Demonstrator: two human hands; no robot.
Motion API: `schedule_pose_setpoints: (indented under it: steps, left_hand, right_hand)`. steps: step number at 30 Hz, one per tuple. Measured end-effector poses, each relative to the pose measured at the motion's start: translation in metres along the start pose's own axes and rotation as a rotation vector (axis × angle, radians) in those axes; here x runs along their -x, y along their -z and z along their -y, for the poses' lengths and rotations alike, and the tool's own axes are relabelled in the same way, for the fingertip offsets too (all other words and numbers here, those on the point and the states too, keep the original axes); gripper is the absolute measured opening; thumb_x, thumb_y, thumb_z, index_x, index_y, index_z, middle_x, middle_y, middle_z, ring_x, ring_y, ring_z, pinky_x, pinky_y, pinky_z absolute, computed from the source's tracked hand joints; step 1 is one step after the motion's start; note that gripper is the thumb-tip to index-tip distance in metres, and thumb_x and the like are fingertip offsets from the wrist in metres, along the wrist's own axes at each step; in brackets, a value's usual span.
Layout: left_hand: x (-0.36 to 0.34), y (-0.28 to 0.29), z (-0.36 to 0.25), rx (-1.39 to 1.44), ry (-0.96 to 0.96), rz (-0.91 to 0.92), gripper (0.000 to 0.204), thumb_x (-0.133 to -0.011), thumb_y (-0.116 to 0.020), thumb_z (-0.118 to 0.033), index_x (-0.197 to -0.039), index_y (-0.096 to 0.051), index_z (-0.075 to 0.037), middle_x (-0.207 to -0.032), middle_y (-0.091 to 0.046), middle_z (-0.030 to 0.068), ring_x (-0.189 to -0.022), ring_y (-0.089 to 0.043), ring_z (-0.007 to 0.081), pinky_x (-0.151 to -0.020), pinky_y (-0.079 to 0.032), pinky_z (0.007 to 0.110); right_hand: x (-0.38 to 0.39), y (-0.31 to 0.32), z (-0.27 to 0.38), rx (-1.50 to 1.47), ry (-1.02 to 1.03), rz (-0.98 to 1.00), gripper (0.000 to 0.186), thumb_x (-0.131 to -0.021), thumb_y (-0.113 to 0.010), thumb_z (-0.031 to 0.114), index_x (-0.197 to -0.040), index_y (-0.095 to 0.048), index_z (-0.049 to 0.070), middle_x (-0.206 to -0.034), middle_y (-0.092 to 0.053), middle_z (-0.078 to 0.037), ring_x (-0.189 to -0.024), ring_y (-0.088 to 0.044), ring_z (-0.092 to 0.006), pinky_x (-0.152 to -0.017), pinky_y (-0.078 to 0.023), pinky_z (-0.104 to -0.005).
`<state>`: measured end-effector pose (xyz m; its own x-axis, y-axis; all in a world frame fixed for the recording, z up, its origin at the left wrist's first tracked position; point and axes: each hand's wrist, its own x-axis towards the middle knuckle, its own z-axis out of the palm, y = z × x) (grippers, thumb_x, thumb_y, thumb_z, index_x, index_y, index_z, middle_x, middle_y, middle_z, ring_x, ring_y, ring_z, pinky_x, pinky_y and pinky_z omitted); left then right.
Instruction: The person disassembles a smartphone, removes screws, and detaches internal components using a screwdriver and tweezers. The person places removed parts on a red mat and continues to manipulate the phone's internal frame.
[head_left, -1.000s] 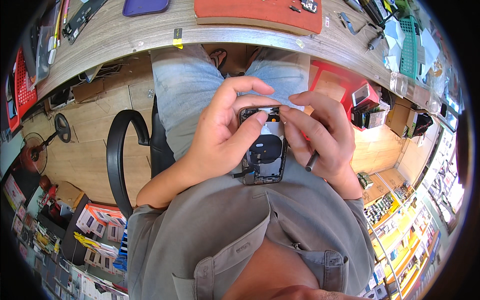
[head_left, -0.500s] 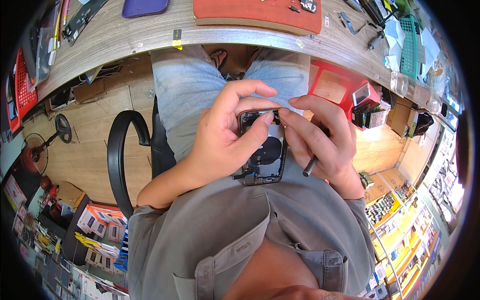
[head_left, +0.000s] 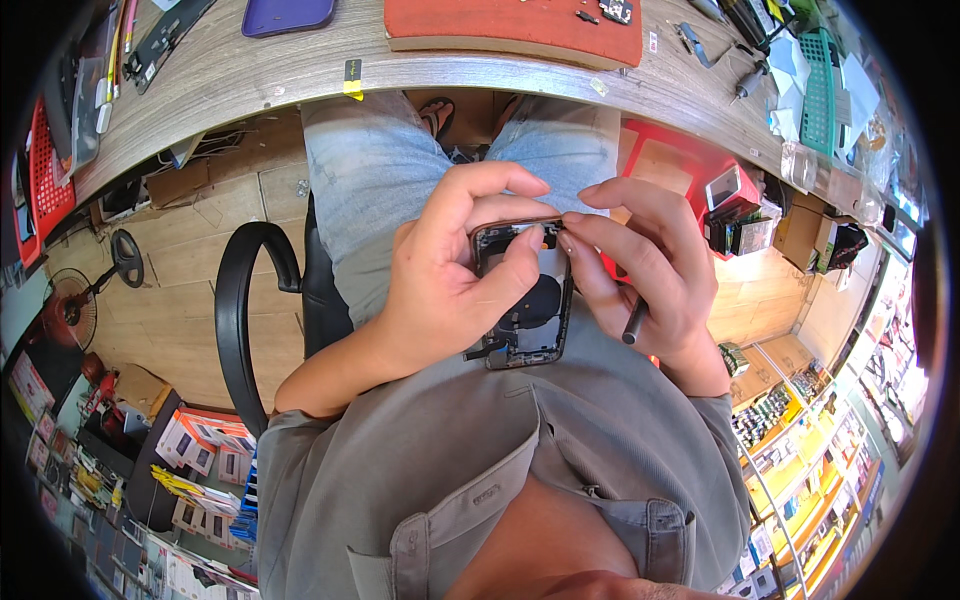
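An opened phone housing, with dark and silver inner parts and a round black patch, is held in front of my chest. My left hand grips it from the left side, thumb pressed over its upper inside and fingers curled behind its top. At the upper right corner of the housing, the thumb and index finger of my right hand pinch together; anything between those fingertips is too small to make out. A slim dark rod-like tool is tucked into the palm of the same hand, its blunt end sticking out toward me.
Beyond my knees runs a wooden table with a red-orange block, a purple tray and a green basket. A black chair armrest rises at left. Right of my legs stand a red stool and boxes.
My right hand has shifted slightly to the right, and the dark tool's end has swung right and away from me. My left hand and the phone housing have barely moved.
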<state>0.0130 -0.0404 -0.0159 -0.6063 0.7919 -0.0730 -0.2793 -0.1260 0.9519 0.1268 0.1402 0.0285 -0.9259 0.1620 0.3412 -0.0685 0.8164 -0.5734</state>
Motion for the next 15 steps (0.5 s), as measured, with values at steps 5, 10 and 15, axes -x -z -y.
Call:
schedule_pose_setpoints:
  steps: [5, 10, 15]
  left_hand:
    - [0.0, 0.001, 0.003, 0.024, -0.037, 0.005, 0.042, -0.099, -0.067, 0.011, -0.139, -0.052, 0.006, -0.132, -0.066, 0.0157, -0.12, -0.074, 0.0213, -0.098, -0.057, 0.03]
    - [0.0, 0.0, 0.0, -0.024, -0.012, 0.009, 0.043, -0.104, -0.068, 0.004, -0.142, -0.047, 0.005, -0.126, -0.074, 0.0194, -0.117, -0.071, 0.0176, -0.098, -0.054, 0.028]
    - [0.0, 0.001, -0.002, -0.038, -0.005, 0.025, 0.042, -0.104, -0.068, 0.005, -0.141, -0.048, 0.004, -0.124, -0.075, 0.0193, -0.115, -0.071, 0.0158, -0.094, -0.055, 0.026]
  right_hand:
    - [-0.005, 0.002, 0.0, -0.074, -0.048, 0.036, 0.026, -0.083, -0.084, -0.006, -0.107, -0.078, 0.001, -0.116, -0.072, -0.013, -0.068, -0.059, -0.0108, -0.054, -0.046, -0.0254]
    - [-0.013, 0.011, 0.01, -0.195, -0.229, 0.106, 0.025, -0.084, -0.082, -0.009, -0.105, -0.077, 0.001, -0.116, -0.073, -0.01, -0.062, -0.05, -0.0043, -0.053, -0.038, -0.0225]
    - [-0.016, 0.014, 0.008, -0.35, -0.362, 0.158, 0.023, -0.085, -0.08, -0.01, -0.104, -0.076, 0.001, -0.116, -0.074, -0.009, -0.058, -0.043, -0.0008, -0.053, -0.034, -0.0214]
